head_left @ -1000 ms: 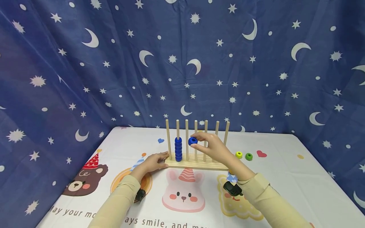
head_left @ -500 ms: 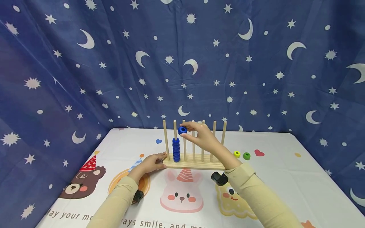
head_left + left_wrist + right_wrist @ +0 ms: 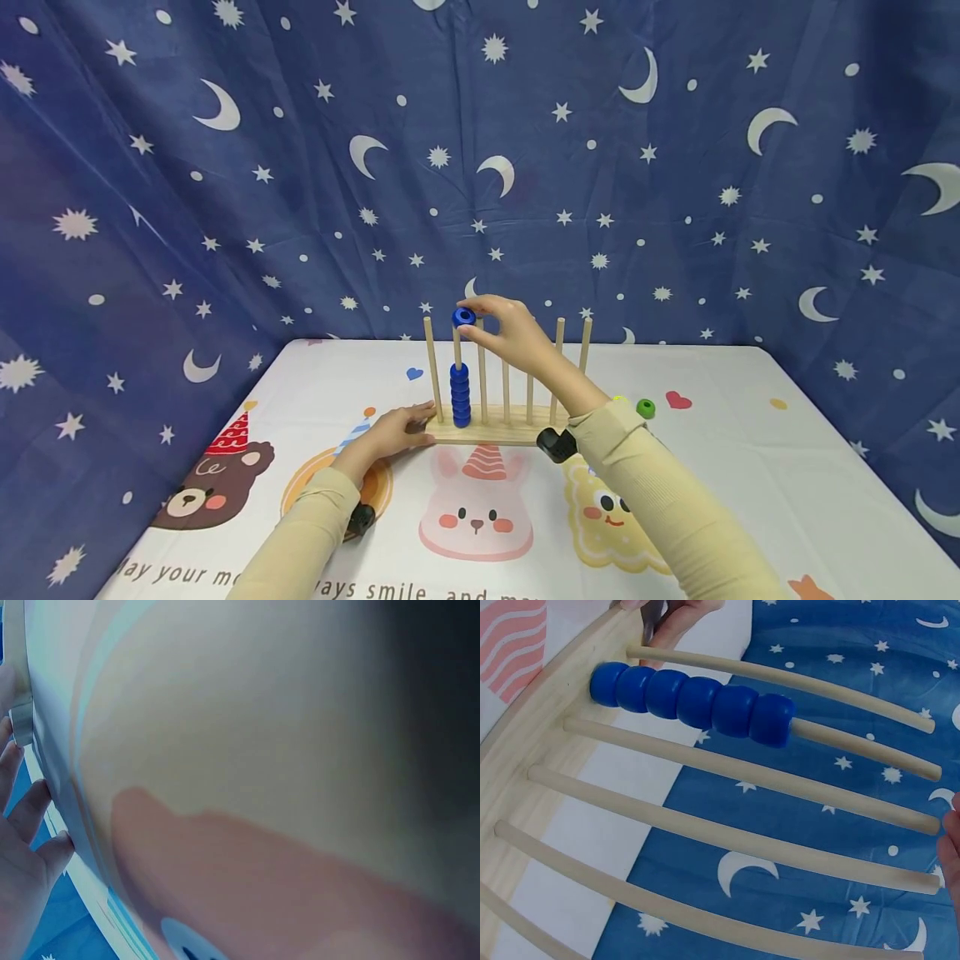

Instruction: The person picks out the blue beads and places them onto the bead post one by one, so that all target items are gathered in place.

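A wooden peg rack stands upright on the table, with a row of several pegs. A stack of several blue beads sits low on its second peg from the left, also plain in the right wrist view. My right hand pinches another blue bead between thumb and fingers, right at the top of that same peg, its hole showing. At the rack's left end, my left hand holds the base, thumb at the front and fingers toward the back. Only fingertips of the right hand show in the right wrist view.
A green bead lies on the table right of the rack. Near it, a yellow bead is mostly hidden by my right forearm. A printed white tablecloth covers the table, and a blue star curtain hangs behind.
My right hand has carried the blue bead up and left, from in front of the middle pegs to the second peg's top. The left hand keeps its place on the base.
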The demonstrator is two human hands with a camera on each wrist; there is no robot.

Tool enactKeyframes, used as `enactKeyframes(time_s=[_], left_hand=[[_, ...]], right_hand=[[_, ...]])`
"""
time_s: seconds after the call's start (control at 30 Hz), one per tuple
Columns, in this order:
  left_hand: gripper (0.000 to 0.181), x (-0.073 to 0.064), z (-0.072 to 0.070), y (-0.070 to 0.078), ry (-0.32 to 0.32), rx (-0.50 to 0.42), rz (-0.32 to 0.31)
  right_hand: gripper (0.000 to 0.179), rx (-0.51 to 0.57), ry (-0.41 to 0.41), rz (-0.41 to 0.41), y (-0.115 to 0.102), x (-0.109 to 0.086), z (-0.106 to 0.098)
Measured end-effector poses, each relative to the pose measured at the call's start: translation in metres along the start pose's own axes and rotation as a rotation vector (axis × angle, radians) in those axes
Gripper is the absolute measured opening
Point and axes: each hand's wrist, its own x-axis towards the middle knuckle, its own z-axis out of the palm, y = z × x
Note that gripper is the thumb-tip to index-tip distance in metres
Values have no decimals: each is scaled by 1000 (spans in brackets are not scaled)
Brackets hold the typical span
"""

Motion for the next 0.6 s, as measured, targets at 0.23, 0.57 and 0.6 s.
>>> enactKeyframes(time_s=[0.23, 0.57, 0.6], left_hand=[[55, 0, 1, -2, 2, -12, 1], [56, -2, 1, -1, 5, -14, -1], [56, -1, 1, -1, 6, -9, 2]], right_hand=[[36, 41, -37, 78, 3, 13, 4], [37, 27, -44, 162, 6, 21, 12], [37, 19, -47, 165, 5, 22, 12]])
